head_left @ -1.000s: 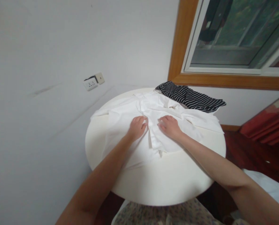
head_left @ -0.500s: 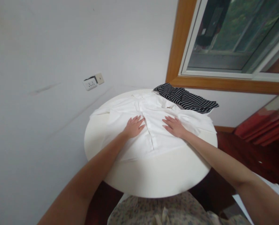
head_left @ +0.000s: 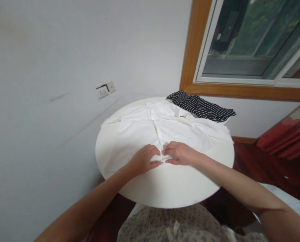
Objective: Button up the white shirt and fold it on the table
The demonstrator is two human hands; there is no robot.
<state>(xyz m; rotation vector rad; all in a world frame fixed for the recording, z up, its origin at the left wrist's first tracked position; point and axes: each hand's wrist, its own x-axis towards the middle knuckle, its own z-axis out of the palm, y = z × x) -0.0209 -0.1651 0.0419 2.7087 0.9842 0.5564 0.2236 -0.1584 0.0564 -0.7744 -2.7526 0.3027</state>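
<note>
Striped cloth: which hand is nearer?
Right. The right hand is in front and slightly left of the striped cloth; the left hand is in front too, but farther left.

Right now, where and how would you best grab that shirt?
Probably by the hem, from the near side of the table: the shirt lies spread out, hem toward that side, and the left hand and right hand pinch it there.

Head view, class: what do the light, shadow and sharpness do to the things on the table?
In the head view, light is soft; the white garment nearly blends into the white table; a soft-edged shadow dims the table's near part; the striped cloth stands out; fine detail looks slightly soft.
</note>
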